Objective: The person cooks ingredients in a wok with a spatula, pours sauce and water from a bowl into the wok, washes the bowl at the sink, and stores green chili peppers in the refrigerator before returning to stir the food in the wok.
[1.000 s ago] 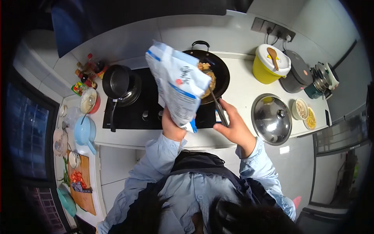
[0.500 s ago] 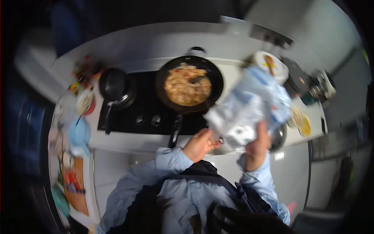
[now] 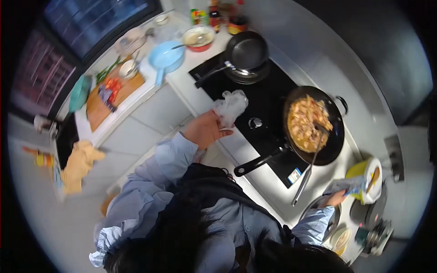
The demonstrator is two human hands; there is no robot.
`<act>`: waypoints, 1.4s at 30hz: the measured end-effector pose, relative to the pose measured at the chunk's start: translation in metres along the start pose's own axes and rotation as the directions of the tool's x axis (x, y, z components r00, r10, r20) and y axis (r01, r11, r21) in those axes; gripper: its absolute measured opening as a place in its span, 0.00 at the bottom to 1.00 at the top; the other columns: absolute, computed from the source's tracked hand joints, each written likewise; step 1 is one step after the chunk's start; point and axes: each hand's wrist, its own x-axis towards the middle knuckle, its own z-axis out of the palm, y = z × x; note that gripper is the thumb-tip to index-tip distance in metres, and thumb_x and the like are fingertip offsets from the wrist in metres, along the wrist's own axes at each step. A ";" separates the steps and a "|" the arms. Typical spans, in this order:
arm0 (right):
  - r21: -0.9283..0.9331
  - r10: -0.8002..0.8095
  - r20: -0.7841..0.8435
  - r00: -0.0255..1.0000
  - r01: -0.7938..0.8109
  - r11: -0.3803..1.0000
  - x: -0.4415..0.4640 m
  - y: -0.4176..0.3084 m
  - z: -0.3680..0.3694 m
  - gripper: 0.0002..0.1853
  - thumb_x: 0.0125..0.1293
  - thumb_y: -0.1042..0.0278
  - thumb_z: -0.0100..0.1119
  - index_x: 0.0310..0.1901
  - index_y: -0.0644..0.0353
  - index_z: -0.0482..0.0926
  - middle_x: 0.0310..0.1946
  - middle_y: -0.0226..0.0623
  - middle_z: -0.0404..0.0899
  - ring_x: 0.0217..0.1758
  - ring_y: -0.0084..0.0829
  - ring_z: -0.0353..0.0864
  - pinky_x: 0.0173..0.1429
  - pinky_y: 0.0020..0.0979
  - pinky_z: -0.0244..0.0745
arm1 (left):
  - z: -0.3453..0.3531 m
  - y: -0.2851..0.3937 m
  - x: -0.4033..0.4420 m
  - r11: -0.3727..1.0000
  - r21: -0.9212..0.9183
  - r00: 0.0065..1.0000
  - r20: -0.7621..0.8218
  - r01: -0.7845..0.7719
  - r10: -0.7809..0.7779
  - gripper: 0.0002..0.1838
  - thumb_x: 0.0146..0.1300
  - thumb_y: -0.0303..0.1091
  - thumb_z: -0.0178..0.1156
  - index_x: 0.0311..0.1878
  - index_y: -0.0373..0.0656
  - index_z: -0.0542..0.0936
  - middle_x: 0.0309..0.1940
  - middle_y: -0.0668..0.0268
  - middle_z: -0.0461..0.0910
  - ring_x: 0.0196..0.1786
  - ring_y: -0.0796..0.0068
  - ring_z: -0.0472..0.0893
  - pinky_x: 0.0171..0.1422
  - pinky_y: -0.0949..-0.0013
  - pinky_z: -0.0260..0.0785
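Note:
My left hand (image 3: 203, 130) is closed on a crumpled piece of clear plastic (image 3: 231, 105), held over the counter's front edge beside the cooktop. Off to the right, my right hand (image 3: 336, 199) grips a blue-and-white plastic packet (image 3: 349, 185) near a white and yellow-green container (image 3: 365, 179). Between my hands, a black wok (image 3: 337, 136) sits on the black cooktop (image 3: 268, 102). It holds cooked chunks of food (image 3: 306, 123) in sauce, with a spatula (image 3: 308, 169) leaning over its rim.
A small black pan (image 3: 247, 51) rests on the cooktop's far side. Along the left counter are a blue pan (image 3: 167, 57), a red-and-white bowl (image 3: 199, 38) and a cutting board (image 3: 97, 110) with chopped red pieces. A yellow cloth (image 3: 81, 164) hangs at the left.
My view has swung left. My hands have moved apart: the left now holds crumpled clear plastic, while the right has carried the blue-and-white packet to beside the container.

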 end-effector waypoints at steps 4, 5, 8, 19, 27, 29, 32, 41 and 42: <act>-0.002 0.115 0.074 0.991 -0.115 0.993 0.039 0.052 0.010 0.27 0.64 0.59 0.46 0.60 0.67 0.60 0.57 0.45 0.65 0.55 0.37 0.67 0.59 0.32 0.60 | -0.011 0.024 -0.028 0.989 -0.113 0.995 -0.015 -0.095 0.094 0.14 0.60 0.38 0.48 0.47 0.44 0.70 0.40 0.62 0.74 0.44 0.65 0.74 0.53 0.58 0.64; -0.122 0.182 0.080 0.980 -0.172 0.978 0.049 0.079 0.005 0.26 0.64 0.58 0.45 0.60 0.65 0.60 0.56 0.45 0.65 0.55 0.36 0.67 0.60 0.34 0.60 | -0.007 0.029 -0.031 0.987 -0.114 0.994 -0.031 -0.111 0.108 0.12 0.60 0.38 0.47 0.44 0.44 0.70 0.40 0.63 0.73 0.43 0.65 0.74 0.53 0.58 0.64; -0.337 0.688 -0.070 0.722 -0.666 0.665 0.046 0.081 0.009 0.27 0.63 0.56 0.45 0.61 0.62 0.60 0.54 0.44 0.67 0.55 0.37 0.67 0.59 0.39 0.60 | -0.023 0.032 -0.041 0.970 -0.163 0.982 -0.087 -0.181 0.169 0.08 0.60 0.37 0.48 0.38 0.45 0.71 0.37 0.64 0.72 0.41 0.66 0.74 0.51 0.59 0.65; -0.406 0.365 0.839 0.404 0.016 0.914 -0.204 -0.086 0.311 0.26 0.64 0.56 0.46 0.61 0.59 0.59 0.55 0.41 0.67 0.55 0.34 0.66 0.57 0.35 0.60 | -0.320 -0.017 -0.223 0.914 0.198 0.110 -0.962 -0.355 0.251 0.12 0.51 0.25 0.53 0.42 0.45 0.73 0.21 0.65 0.73 0.19 0.73 0.72 0.21 0.70 0.67; -0.004 0.064 0.987 -0.146 0.379 0.926 -0.487 -0.234 0.371 0.26 0.64 0.56 0.46 0.62 0.56 0.58 0.55 0.38 0.66 0.55 0.31 0.66 0.54 0.33 0.60 | -0.528 -0.094 -0.502 0.888 0.337 -0.757 -0.653 -0.312 -0.018 0.06 0.48 0.32 0.57 0.31 0.47 0.78 0.23 0.65 0.78 0.27 0.73 0.76 0.34 0.72 0.70; 0.100 0.024 0.958 -0.284 0.413 0.905 -0.563 -0.252 0.372 0.26 0.64 0.56 0.46 0.62 0.55 0.58 0.55 0.38 0.66 0.55 0.30 0.66 0.54 0.32 0.60 | -0.555 -0.115 -0.566 0.892 0.297 -0.804 -0.584 -0.340 -0.112 0.07 0.47 0.31 0.57 0.31 0.45 0.78 0.24 0.64 0.78 0.29 0.71 0.77 0.36 0.71 0.70; 0.251 -0.028 0.883 -0.469 0.421 0.872 -0.708 -0.298 0.335 0.26 0.65 0.56 0.46 0.62 0.54 0.57 0.55 0.37 0.66 0.55 0.29 0.66 0.53 0.31 0.61 | -0.588 -0.144 -0.653 0.893 0.247 -0.851 -0.473 -0.377 -0.228 0.08 0.45 0.30 0.56 0.32 0.43 0.78 0.26 0.61 0.79 0.31 0.67 0.78 0.38 0.69 0.70; 0.559 -0.144 0.688 -0.711 0.393 0.730 -0.862 -0.311 0.258 0.24 0.65 0.60 0.46 0.62 0.53 0.57 0.56 0.35 0.65 0.54 0.27 0.66 0.51 0.26 0.61 | -0.671 -0.190 -0.767 0.867 0.176 -0.871 -0.261 -0.466 -0.416 0.10 0.44 0.27 0.55 0.33 0.39 0.78 0.29 0.57 0.80 0.35 0.60 0.79 0.43 0.66 0.69; 0.595 -0.176 0.681 -0.711 0.397 0.699 -0.874 -0.311 0.249 0.24 0.66 0.62 0.46 0.62 0.54 0.57 0.56 0.36 0.64 0.54 0.27 0.66 0.51 0.25 0.61 | -0.678 -0.195 -0.771 0.867 0.174 -0.869 -0.267 -0.468 -0.416 0.10 0.44 0.27 0.55 0.33 0.39 0.78 0.29 0.57 0.80 0.35 0.60 0.79 0.43 0.66 0.69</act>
